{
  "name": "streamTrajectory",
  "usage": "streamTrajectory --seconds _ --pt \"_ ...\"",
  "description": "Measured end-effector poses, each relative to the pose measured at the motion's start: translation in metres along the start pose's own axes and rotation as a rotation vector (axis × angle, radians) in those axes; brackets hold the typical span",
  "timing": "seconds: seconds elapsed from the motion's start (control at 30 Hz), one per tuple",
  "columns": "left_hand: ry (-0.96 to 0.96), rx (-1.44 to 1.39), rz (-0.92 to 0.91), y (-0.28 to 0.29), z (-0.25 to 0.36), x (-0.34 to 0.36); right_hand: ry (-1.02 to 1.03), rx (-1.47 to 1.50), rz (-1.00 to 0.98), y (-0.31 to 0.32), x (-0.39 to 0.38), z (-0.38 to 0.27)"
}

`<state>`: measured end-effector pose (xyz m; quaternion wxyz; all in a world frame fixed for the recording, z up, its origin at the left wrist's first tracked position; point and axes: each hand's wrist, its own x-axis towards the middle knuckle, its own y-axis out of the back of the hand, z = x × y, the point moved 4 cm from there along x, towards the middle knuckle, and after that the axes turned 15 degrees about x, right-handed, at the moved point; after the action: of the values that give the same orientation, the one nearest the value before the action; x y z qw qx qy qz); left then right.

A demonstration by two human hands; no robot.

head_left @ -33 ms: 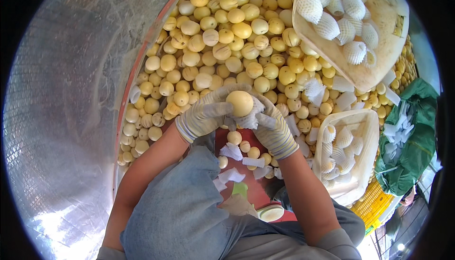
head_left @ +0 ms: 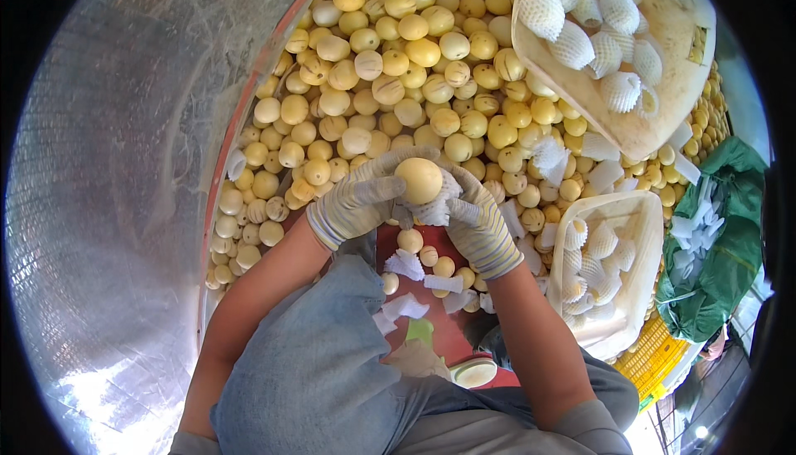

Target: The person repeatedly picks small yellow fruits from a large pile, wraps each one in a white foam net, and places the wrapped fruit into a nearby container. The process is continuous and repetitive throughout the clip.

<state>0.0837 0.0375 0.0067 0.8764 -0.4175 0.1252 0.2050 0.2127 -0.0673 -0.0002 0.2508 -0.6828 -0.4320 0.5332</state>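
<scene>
My left hand, in a striped knitted glove, is closed around a smooth pale-yellow pepino melon. Under the fruit's right side sits a white foam net sleeve, partly covering it. My right hand, gloved the same way, pinches the sleeve's right edge between thumb and fingers. Both hands are close together over the near edge of a large heap of pepino melons, several with dark stripes. Part of the sleeve and some fingertips are hidden behind the fruit and gloves.
A large off-white tub of sleeved fruit rests at the upper right. Nearer is a smaller tub of them. Beside it lie a green bag with foam pieces and a yellow crate. Clear plastic sheeting stands left.
My right thumb and fingers have shifted very slightly on the foam net sleeve. The pepino melon and my left hand look nearly still.
</scene>
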Motion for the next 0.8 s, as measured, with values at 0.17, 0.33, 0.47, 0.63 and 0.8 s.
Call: streamTrajectory --seconds 0.17,0.33,0.47,0.63,0.8 --pt "0.048 -0.024 -0.015 0.005 0.000 -0.001 0.056 -0.278 0.134 0.002 -0.003 -0.005" --pt "0.043 0.242 0.044 0.016 -0.005 0.000 0.202 -0.683 0.295 -0.008 -0.010 -0.014" --pt "-0.006 0.571 0.128 0.018 -0.011 0.006 0.392 -0.916 0.348 -0.021 -0.016 -0.007" --pt "-0.039 0.712 0.213 0.021 -0.027 0.016 0.433 -0.986 0.161 -0.039 -0.012 -0.004" --pt "0.147 0.796 0.014 0.002 -0.040 0.016 0.363 -1.570 -0.191 -0.026 -0.024 -0.010"
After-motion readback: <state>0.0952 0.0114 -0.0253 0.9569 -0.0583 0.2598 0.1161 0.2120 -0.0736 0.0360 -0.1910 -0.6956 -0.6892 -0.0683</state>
